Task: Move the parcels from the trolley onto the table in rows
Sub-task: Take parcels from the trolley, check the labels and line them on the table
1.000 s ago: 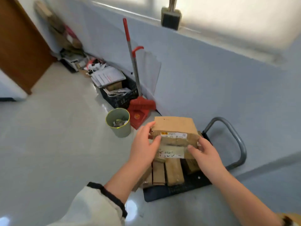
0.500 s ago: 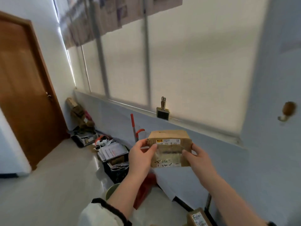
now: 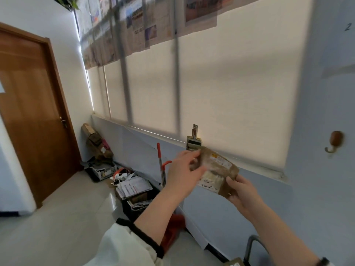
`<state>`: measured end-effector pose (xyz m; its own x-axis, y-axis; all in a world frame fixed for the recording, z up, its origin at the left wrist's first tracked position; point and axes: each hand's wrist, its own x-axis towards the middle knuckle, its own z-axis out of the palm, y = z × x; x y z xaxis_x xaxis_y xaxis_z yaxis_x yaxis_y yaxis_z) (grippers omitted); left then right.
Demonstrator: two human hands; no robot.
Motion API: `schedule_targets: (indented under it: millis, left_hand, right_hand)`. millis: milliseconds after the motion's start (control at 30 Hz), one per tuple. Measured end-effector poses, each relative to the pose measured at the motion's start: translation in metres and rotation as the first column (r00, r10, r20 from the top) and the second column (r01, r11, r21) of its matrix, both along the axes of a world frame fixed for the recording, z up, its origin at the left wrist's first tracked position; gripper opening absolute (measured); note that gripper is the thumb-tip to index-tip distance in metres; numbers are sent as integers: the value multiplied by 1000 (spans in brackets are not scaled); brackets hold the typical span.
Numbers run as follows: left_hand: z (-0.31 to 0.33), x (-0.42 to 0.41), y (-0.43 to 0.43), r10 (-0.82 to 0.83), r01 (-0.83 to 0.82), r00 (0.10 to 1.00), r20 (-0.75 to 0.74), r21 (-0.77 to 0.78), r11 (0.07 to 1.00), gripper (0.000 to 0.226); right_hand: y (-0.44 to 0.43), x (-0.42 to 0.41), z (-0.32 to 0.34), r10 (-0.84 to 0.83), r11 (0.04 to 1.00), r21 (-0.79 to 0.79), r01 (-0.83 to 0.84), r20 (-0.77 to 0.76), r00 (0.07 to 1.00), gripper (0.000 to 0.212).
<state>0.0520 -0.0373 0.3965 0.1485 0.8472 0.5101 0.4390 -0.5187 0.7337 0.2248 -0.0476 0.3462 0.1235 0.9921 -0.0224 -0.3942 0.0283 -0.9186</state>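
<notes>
A brown cardboard parcel (image 3: pixel 217 169) with white labels is held up in the air in front of the blue wall, tilted with its right end lower. My left hand (image 3: pixel 183 172) grips its upper left end. My right hand (image 3: pixel 243 191) grips its lower right corner. At the bottom edge, the grey trolley handle (image 3: pixel 253 244) shows, with the top of another parcel (image 3: pixel 234 263) beside it. The table is out of view.
A red dustpan (image 3: pixel 172 230) and a red-tipped broom handle (image 3: pixel 160 166) stand by the wall. A black crate of papers (image 3: pixel 134 194) and boxes (image 3: pixel 96 144) lie along it. A wooden door (image 3: pixel 28 112) is at left; a hook (image 3: pixel 335 141) hangs at right.
My head has lifted from the trolley toward the wall and window. Both hands raised the parcel off the trolley stack and have now tilted it clockwise.
</notes>
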Motion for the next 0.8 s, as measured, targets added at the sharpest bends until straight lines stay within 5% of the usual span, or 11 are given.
schedule_targets:
  millis: [133,300,433,567,633,733,800]
  left_hand:
    - [12,28,-18,-40,91,965,-259,188,978,44]
    - [6,45,-25,-14,104,956,-292,297,949,39]
    - [-3,38,-18,-63,98,973,-221,151,984,33]
    - [-17,17,0,-81,119,971,227,-159,980,22]
    - [-28,8,11,-22,172,895,445,-299,939,20]
    - [-49,-1,20,60,341,730,681,-438,832,21]
    - [-61,-4,22,97,432,634,767,-455,778,23]
  right_hand:
    - [2,10,-26,78,991,-81,-109,-318,945,24]
    - [-6,13,-44,96,988,-66,-139,-442,892,29]
    - [-17,24,-40,-5,994,-110,-24,-260,966,23]
    - [-37,21,-14,-212,973,-57,223,154,965,16]
    - [-48,13,5,-326,943,87,321,426,844,17]
    - [-59,-3,30,-406,907,283,311,783,472,9]
    - [-59,-13,39,-386,909,325,259,892,236,16]
